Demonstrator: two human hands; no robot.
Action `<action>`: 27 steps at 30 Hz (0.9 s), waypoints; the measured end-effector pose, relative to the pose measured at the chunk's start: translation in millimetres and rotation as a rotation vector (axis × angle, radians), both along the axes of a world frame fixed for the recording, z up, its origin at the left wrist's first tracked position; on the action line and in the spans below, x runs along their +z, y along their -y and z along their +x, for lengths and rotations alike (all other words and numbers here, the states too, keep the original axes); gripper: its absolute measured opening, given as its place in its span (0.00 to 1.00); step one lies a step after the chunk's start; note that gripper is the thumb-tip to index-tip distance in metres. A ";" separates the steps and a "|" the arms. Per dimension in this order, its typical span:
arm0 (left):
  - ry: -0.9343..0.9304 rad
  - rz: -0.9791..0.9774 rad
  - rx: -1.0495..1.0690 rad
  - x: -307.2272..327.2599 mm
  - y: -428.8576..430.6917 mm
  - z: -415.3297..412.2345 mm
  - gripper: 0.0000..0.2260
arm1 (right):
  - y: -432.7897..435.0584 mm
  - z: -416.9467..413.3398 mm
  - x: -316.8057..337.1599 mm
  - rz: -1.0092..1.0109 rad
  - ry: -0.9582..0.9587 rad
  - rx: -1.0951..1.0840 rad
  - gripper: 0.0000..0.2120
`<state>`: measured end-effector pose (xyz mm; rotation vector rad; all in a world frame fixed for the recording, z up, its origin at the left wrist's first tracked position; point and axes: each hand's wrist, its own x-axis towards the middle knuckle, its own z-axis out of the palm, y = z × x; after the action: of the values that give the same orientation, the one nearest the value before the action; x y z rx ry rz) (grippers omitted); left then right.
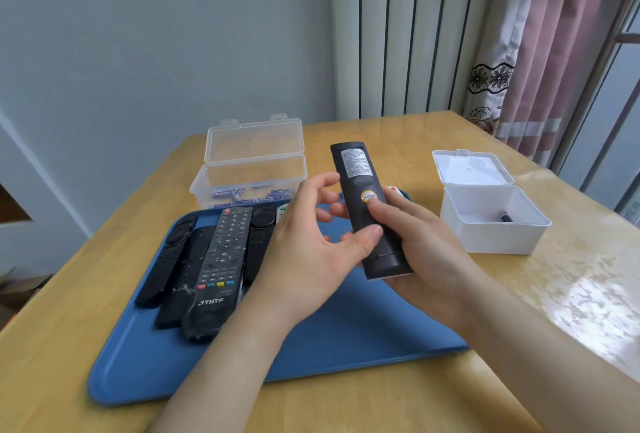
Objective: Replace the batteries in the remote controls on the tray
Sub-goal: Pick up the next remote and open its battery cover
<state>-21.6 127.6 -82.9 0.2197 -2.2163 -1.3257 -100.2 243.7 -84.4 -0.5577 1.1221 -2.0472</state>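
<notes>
1. Nearest to me are two bare forearms, above the near edge of the smooth blue plastic tray [346, 328] with rounded corners.
2. The right hand [426, 242] grasps a long black remote [363, 197] from below, with its thumb on the round yellow sticker. The remote is in the air over the far part of the tray, back side up, and its far end is tilted upward. It is matte and carries a white printed label.
3. The left hand [311, 242] is relaxed. Its thumb presses on the lower back of the remote and its fingers are loosely bent beside the left edge; I cannot tell if they touch it.
4. Four dark remotes lie side by side on the left of the tray. One grey remote [221, 266] with many small buttons lies partly on top of the others.
5. Behind the tray stands an open clear box [249, 169] with blue batteries [252, 194] inside.
6. To the right, an open white box [491, 221] holds one dark battery [506, 216].
7. Everything rests on a glossy yellow wooden table [381, 405].
</notes>
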 end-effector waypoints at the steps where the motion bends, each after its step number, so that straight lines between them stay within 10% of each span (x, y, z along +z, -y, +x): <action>1: 0.044 0.052 -0.011 -2.7 1.3 -1.5 0.33 | 0.1 0.9 -0.3 -0.002 0.005 -0.008 0.12; 9: 0.163 0.181 -0.274 -3.8 -5.9 -0.4 0.39 | -1.4 1.4 3.8 0.035 -0.055 -0.038 0.18; 13: 0.171 -0.165 -0.083 -3.7 -2.2 1.1 0.47 | -0.9 -1.0 2.7 0.053 0.006 -0.112 0.17; 21: -0.090 -0.620 -0.061 -14.9 -13.5 -0.6 0.26 | -6.0 -4.9 4.8 0.146 0.134 -0.238 0.14; 27: -0.157 -0.419 -0.124 -7.2 -12.2 -0.6 0.10 | -4.1 -11.8 3.4 0.081 0.202 -0.264 0.17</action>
<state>-22.2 139.8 -90.2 -0.1741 -2.3376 -0.8727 -112.0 247.8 -81.0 -0.1634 1.2013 -2.2111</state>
